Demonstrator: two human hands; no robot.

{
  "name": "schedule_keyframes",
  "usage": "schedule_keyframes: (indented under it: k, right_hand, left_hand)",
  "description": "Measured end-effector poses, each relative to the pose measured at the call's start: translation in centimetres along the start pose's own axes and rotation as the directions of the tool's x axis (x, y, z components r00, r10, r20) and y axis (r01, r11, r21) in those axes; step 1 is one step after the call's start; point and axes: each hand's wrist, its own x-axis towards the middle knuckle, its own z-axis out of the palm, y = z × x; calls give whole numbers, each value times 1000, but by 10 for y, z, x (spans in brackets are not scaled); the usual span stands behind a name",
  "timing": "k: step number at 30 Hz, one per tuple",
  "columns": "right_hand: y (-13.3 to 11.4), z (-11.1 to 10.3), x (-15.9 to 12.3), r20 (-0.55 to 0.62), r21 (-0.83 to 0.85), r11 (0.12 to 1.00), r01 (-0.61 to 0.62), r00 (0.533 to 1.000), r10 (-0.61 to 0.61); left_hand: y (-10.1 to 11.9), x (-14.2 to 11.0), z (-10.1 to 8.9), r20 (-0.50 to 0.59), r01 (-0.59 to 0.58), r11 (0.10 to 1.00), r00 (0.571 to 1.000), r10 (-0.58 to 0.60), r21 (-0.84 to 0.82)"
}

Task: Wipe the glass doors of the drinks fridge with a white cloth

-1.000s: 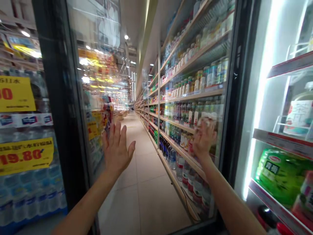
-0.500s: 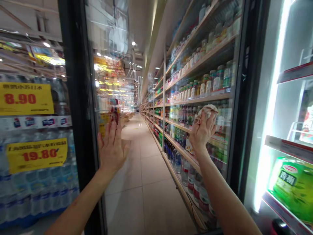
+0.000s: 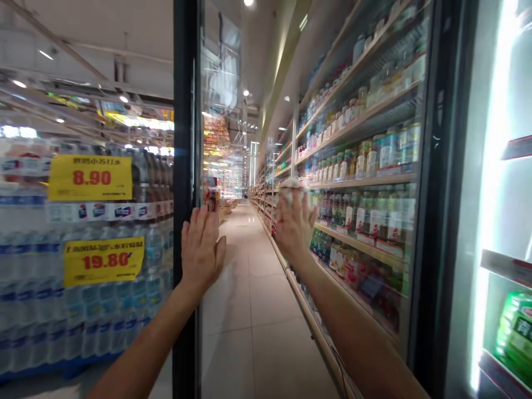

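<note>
A glass door (image 3: 233, 332) in a black frame stands in front of me, with shelves of bottles showing in the pane. Flat against the pane's left side, by the frame (image 3: 185, 138), lies my left hand (image 3: 201, 249), fingers stretched and holding nothing. My right hand (image 3: 293, 224) is near the middle of the pane, blurred by motion. Beneath its fingers is a crumpled pale cloth (image 3: 292, 184), pressed to the glass; only its upper part shows above the fingertips.
Stacked water bottles (image 3: 95, 299) with yellow price signs (image 3: 90, 177) stand left of the door. On the right is a lit shelf unit (image 3: 505, 266) holding a green package (image 3: 515, 335). A tiled aisle floor (image 3: 233, 282) appears in the glass.
My right hand has swept the cloth leftward across the pane, from its right side to near the middle. My left hand stays on the glass by the left frame. The view has turned left.
</note>
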Motion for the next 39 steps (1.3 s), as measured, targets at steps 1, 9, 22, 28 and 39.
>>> schedule_keyframes:
  k: [1,9,22,28,39]
  right_hand:
    - [-17,4,-5,58,50,988,149,987,-151]
    - [-43,9,32,5,129,962,239,970,-242]
    - [-66,11,93,12,103,973,207,978,-209]
    - [-63,13,104,51,134,852,507,855,-516]
    - [-73,14,113,63,120,755,644,754,-654]
  left_hand:
    - [0,5,-2,-15,14,1000,1000,-14,-6]
    - [-7,29,-14,-15,84,996,996,-83,16]
    - [-20,55,-13,-37,89,994,996,-87,70]
    - [-25,69,-14,-54,99,992,994,-95,84]
    - [-33,102,-14,-69,136,988,989,-131,69]
